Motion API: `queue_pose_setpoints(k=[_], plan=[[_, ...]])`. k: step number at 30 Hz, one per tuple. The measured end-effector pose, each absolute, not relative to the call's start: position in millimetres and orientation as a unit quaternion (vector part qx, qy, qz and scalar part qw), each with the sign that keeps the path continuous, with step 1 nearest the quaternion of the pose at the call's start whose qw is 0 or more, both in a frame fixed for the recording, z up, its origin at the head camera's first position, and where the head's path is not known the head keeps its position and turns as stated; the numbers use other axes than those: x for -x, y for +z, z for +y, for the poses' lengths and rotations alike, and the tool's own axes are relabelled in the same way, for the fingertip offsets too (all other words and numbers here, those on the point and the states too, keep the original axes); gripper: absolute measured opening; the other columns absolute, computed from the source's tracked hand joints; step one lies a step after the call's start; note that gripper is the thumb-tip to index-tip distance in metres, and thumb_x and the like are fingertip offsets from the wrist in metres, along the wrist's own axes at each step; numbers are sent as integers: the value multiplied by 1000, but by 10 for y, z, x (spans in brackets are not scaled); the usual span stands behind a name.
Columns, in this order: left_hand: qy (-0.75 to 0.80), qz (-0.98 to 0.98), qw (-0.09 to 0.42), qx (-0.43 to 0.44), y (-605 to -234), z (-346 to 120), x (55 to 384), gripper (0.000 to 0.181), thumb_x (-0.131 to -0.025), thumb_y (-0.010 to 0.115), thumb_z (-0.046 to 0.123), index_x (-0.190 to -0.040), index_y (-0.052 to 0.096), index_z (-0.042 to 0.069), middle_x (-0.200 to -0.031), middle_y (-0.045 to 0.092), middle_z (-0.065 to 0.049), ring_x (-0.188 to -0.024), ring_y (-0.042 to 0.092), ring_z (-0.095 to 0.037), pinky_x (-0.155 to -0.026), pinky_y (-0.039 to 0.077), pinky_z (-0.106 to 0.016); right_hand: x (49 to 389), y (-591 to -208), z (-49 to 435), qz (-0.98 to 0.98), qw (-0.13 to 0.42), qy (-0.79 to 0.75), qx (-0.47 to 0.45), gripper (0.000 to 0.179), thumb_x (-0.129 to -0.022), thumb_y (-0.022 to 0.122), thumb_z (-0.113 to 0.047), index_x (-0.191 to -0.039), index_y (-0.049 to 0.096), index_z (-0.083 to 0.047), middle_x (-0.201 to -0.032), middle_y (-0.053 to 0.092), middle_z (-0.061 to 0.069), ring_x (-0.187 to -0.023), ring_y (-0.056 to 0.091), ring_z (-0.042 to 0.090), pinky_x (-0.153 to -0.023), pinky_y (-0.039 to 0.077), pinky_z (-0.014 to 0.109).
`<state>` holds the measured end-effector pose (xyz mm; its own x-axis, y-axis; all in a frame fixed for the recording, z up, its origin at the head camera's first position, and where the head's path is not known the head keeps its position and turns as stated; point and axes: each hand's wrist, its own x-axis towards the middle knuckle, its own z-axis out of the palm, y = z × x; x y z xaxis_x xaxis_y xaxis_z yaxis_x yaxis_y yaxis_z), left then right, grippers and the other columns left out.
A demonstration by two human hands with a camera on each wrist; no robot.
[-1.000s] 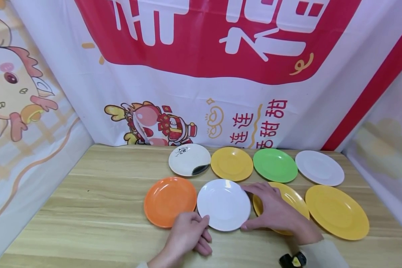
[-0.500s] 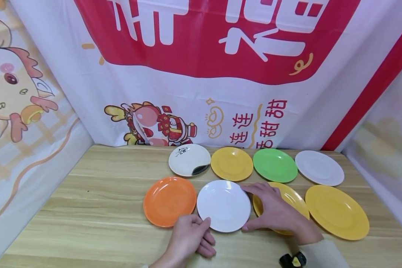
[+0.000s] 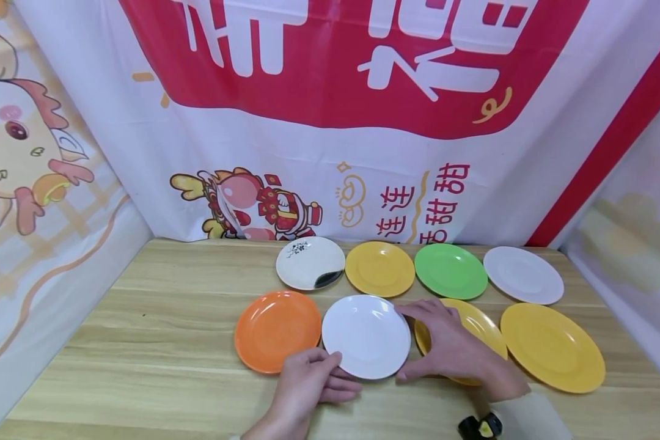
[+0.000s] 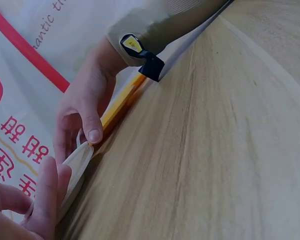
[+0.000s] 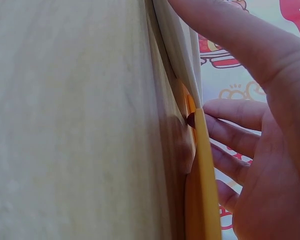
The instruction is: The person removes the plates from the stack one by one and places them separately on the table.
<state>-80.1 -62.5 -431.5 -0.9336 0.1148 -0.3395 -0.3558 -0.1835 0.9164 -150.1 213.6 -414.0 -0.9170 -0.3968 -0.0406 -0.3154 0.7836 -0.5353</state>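
A glossy white plate point(image 3: 366, 339) lies in the middle of the front row of plates. My left hand point(image 3: 302, 391) holds its near-left rim, thumb at the edge and the other fingers stretched along the near side. On the right side of the same plate, my right hand point(image 3: 445, 345) spans the rim between thumb and forefinger. Beneath that hand a yellow plate point(image 3: 484, 324) is partly hidden. In the left wrist view the white plate point(image 4: 79, 162) appears edge-on between both hands. An orange plate point(image 3: 277, 330) sits just left of it, close to my left hand.
Behind stands a row with a patterned white plate point(image 3: 310, 263), a yellow plate point(image 3: 379, 269), a green plate point(image 3: 451, 271) and a plain white plate point(image 3: 524, 275). Another yellow plate point(image 3: 552, 347) ends the front row. A printed cloth point(image 3: 330, 159) hangs behind the wooden table point(image 3: 143, 342).
The left hand's fingers have straightened and reach further right along the white plate's near edge. The right hand stays in place, and the plates have barely shifted.
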Motion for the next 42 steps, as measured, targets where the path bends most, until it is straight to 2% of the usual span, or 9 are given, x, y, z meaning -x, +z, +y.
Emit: queue_pose_setpoints(k=[5, 15, 31, 39, 42], plan=[[767, 615, 158, 91, -4292, -637, 799, 21, -109, 59, 11, -100, 61, -7, -92, 81, -25, -83, 83, -29, -72, 69, -38, 1501, -4144, 2141, 940, 76, -272, 189, 110, -59, 94, -75, -152, 60, -28, -153, 60, -1, -144, 48, 28, -115, 35, 60], [766, 625, 126, 84, -4251, -679, 792, 21, -108, 61, 12, -105, 62, -9, -99, 81, -25, -83, 83, -26, -76, 69, -37, 1507, -4153, 2145, 941, 67, -269, 196, 111, -59, 94, -76, -152, 60, -27, -151, 61, 0, -144, 49, 28, -114, 35, 58], [777, 613, 101, 104, -4106, -792, 842, 20, -106, 64, 10, -111, 63, -9, -92, 81, -17, -82, 82, -21, -82, 68, -36, 1511, -4133, 2143, 942, 80, -271, 180, 108, -62, 91, -78, -151, 61, -26, -153, 59, 1, -146, 47, 29, -116, 34, 60], [761, 633, 34, 138, -4000, -1078, 970, 16, -105, 64, 7, -109, 65, -9, -87, 79, -15, -77, 80, -21, -79, 68, -35, 1510, -4140, 2138, 941, 77, -273, 185, 108, -62, 92, -77, -151, 61, -26, -153, 59, 1, -146, 47, 28, -116, 34, 59], [743, 649, 21, 159, -3943, -1259, 1004, 18, -105, 64, 8, -113, 66, -8, -89, 78, -10, -78, 79, -19, -79, 68, -32, 1515, -4144, 2131, 943, 81, -269, 181, 108, -61, 92, -78, -152, 60, -28, -154, 59, 0, -147, 47, 29, -116, 35, 60]])
